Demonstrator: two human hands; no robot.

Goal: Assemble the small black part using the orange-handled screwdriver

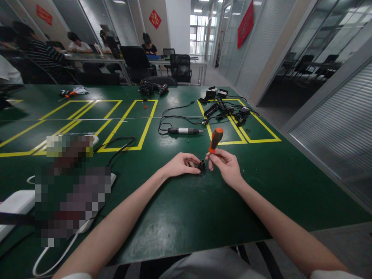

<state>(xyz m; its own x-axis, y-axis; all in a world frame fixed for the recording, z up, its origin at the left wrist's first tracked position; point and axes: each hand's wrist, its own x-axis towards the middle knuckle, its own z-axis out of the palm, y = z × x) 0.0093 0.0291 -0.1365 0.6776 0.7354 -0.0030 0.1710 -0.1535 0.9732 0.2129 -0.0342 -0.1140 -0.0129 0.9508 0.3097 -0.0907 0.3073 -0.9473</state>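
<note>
My left hand [185, 164] is closed on a small dark round part [202, 167] that stands on the green table, its thumb and fingers against the side. A brassy ring shows at the part's top. Just to the right, my right hand [225, 164] grips a screwdriver [216, 140] with an orange and grey handle. The handle points up and its shaft slants down toward the part; whether the tip touches it I cannot tell. Beyond both hands lies a silver and black electric screwdriver [183, 131] with its cord.
Black parts and cables [223, 110] lie in a heap at the back right. A drill [162, 90] and coiled cord rest at the far edge. White power strips [17, 197] and blurred items fill the left. Yellow tape [149, 124] marks the green tabletop [174, 213]. People sit at tables beyond.
</note>
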